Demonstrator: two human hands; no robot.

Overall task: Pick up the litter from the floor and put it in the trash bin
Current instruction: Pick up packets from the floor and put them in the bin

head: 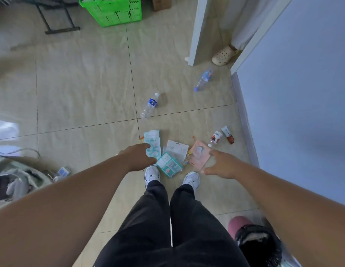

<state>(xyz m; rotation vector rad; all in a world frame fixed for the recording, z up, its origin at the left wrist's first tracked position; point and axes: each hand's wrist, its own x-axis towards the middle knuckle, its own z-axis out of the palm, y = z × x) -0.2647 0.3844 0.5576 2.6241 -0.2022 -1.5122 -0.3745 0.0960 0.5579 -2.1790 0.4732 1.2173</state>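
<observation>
Litter lies on the tiled floor in front of my feet. A pale blue wrapper (pixel 152 143), a teal packet (pixel 169 164), a white pouch (pixel 177 148) and a pink packet (pixel 199 157) form a cluster. My left hand (pixel 138 156) hovers over the blue wrapper, fingers apart, holding nothing. My right hand (pixel 220 165) is open beside the pink packet's right edge. A small red-labelled bottle (pixel 215 138) and a tube (pixel 228 134) lie to the right. Two clear plastic bottles (pixel 150 106) (pixel 203 79) lie farther off. A bin lined with a black bag (pixel 258 243) stands at lower right.
A green plastic crate (pixel 112 10) and a black metal stand (pixel 58 20) are at the far end. Another person's foot in a beige clog (pixel 223 54) stands by a white door frame (pixel 196 31). A blue-grey wall (pixel 302 93) runs along the right. Clothes and a cable (pixel 17 174) lie left.
</observation>
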